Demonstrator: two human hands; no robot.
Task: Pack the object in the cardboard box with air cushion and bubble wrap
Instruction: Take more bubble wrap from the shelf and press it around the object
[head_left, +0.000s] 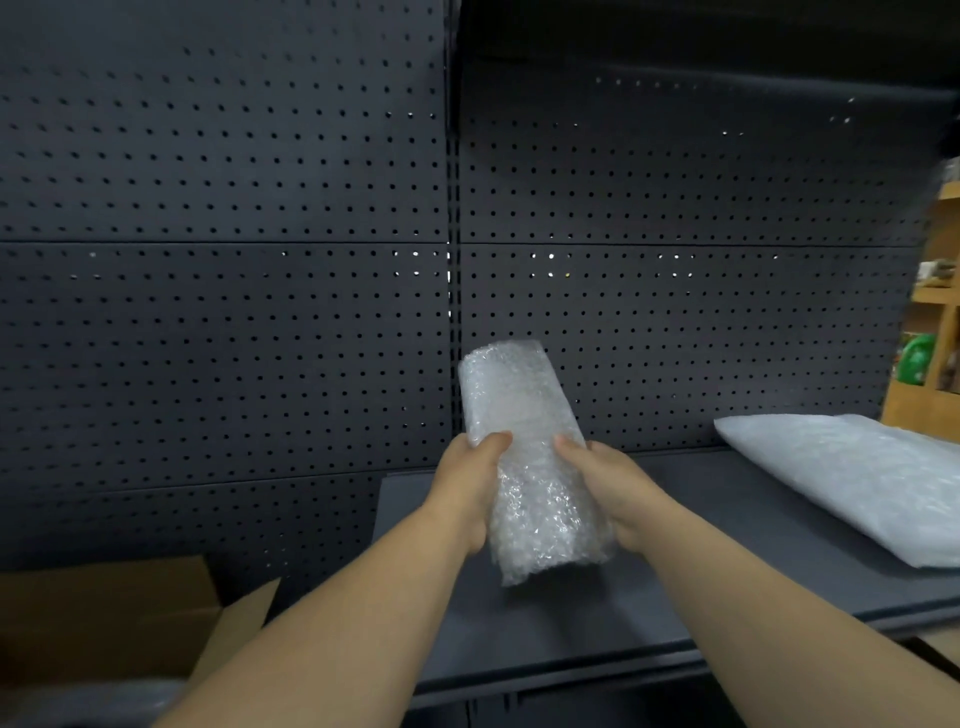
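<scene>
The tall object wrapped in clear bubble wrap (524, 457) is held upright, slightly tilted, above the dark grey shelf surface (701, 545); it is gripped on either side by the left hand (470, 486) and the right hand (605, 486), thumbs pressed on its front. A dark perforated metal back panel (234, 312) is seen behind. A white folded sheet of bubble wrap (852, 478) lies on the shelf to the right, well apart. The open brown cardboard box (119, 618) is placed at lower left, below the shelf edge
</scene>
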